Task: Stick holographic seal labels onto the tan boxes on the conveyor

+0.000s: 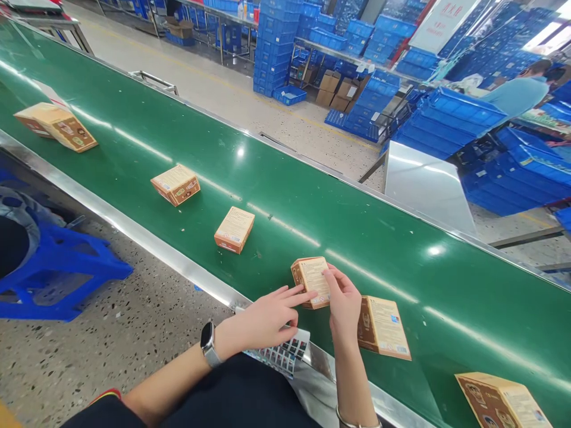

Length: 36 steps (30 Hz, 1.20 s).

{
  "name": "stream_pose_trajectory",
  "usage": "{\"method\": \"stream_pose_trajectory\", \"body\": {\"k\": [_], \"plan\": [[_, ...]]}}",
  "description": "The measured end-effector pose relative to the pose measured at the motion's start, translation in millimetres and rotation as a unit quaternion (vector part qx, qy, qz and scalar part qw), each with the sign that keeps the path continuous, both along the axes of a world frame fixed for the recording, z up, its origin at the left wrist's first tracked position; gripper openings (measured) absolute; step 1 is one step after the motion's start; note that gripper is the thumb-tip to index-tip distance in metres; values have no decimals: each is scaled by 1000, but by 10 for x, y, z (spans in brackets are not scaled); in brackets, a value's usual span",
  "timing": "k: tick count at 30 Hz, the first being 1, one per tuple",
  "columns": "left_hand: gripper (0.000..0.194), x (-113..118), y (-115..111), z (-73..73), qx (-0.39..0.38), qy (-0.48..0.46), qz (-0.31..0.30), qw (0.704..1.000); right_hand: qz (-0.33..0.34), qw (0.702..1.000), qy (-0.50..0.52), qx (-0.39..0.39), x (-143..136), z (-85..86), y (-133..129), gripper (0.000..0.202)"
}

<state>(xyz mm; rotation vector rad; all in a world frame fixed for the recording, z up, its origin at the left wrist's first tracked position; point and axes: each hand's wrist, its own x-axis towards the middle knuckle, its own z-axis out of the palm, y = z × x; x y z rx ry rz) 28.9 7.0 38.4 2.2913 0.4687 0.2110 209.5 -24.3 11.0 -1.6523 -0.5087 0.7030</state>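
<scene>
My left hand [267,315], with a watch on the wrist, lies across the near side of a small brown-and-cream carton [312,279]. Its index and middle fingers are stretched out, and a fingertip rests on the carton's printed top. At the carton's right edge, my right hand [343,297] has thumb and index finger pinched together; whatever lies between them is hidden. Under my left hand, a sheet of small printed stickers [281,356] sits at the belt's near edge. Just right of my right hand stands another carton [388,327] with a small blue sticker on top.
The green conveyor belt [285,190] runs diagonally, with more cartons [234,229] spaced along it and one at the lower right [504,398]. A metal rail edges it. A blue stool [75,267] stands left. Beyond are stacked blue crates [276,47], a metal table [423,184] and a person [517,89].
</scene>
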Motion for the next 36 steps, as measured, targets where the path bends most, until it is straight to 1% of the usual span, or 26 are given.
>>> {"method": "stream_pose_trajectory", "body": {"k": [6, 9, 12, 16, 18, 19, 20, 22, 23, 27, 29, 30, 32, 36], "plan": [[19, 65, -26, -16, 6, 2, -19, 1000, -22, 996, -84, -29, 59, -6, -103, 37], [19, 110, -31, -4, -1, 7, -33, 999, -41, 992, -115, -26, 141, -29, -107, 45], [21, 167, -38, -12, -7, 6, -46, 999, -42, 989, -138, -29, 259, -39, -101, 50], [22, 220, -77, -48, -8, -11, -58, 998, -7, 983, -178, -41, 421, 10, -145, 46], [21, 208, -102, -55, -11, -30, -52, 998, 50, 977, -206, -34, 512, 48, -191, 52], [20, 189, -112, -53, -14, -39, -46, 998, 96, 968, -231, -31, 563, 63, -213, 55], [18, 161, -119, -45, -21, -45, -39, 998, 149, 953, -264, -29, 618, 73, -230, 58], [15, 85, -119, -20, -40, -43, -19, 998, 249, 904, -347, -27, 728, 80, -240, 60], [14, 43, -112, -4, -51, -38, -9, 998, 283, 876, -389, -26, 776, 80, -232, 59], [14, -88, -71, 44, -67, -31, 14, 997, 353, 777, -521, -6, 849, 86, -142, 51], [14, -109, -63, 55, -62, -30, 18, 997, 382, 739, -555, 3, 828, 99, -103, 49], [14, -108, -65, 58, -58, -30, 20, 998, 395, 726, -563, 5, 817, 106, -93, 48], [14, -89, -81, 59, -48, -28, 22, 998, 413, 712, -567, 5, 810, 116, -95, 43], [13, -38, -119, 45, -45, -22, 10, 999, 421, 708, -567, 14, 874, 124, -145, 20]]}}
